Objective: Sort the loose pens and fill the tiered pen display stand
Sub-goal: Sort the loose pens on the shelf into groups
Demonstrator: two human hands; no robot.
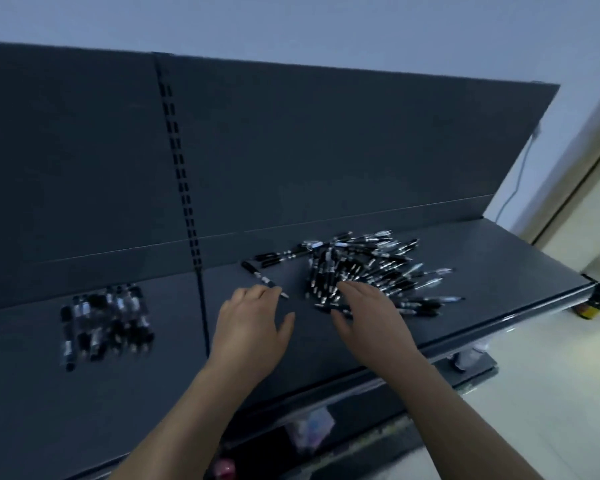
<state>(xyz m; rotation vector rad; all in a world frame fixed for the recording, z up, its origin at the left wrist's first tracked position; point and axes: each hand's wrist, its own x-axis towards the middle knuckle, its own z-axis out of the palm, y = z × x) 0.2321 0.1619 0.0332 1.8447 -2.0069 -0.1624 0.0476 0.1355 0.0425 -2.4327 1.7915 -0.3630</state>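
Pens lie heaped right on the shelf; your right hand spreads flat over their near edge, your left hand, fingers loose, touches a stray pen.

The left hand and right hand lie side by side, slightly apart, over the shelf. A single pen lies with its near end at the left hand's fingertips and runs away from them to the rear left. Two more pens lie behind it, close to the back panel.

The right hand's fingers rest on the near edge of the loose pen pile, which spreads behind the hand and to its right.

Well left of the left hand, past the slotted upright, a row of pens lies side by side.

Under the forearms is a lower shelf.
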